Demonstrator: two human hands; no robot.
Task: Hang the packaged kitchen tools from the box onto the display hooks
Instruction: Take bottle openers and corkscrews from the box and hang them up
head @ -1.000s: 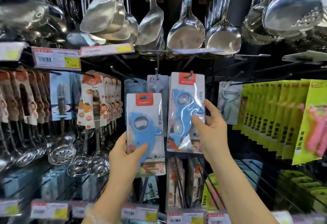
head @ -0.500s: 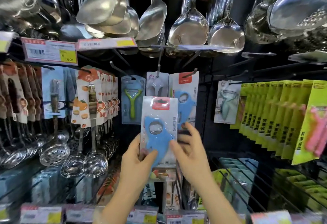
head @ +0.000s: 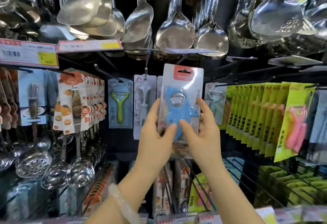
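Blue opener pack (head: 182, 100) is up in front of the rack, upright, pinched low down from both sides: left hand (head: 155, 135) has its thumb on the front and fingers along the left edge, right hand (head: 203, 131) mirrors it. Just left of the grip hangs a green peeler (head: 120, 103); ladles (head: 175, 29) hang above.

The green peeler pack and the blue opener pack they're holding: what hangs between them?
In the head view, one pale pack hangs on a hook between the green peeler pack and the blue opener pack; its contents are unclear.
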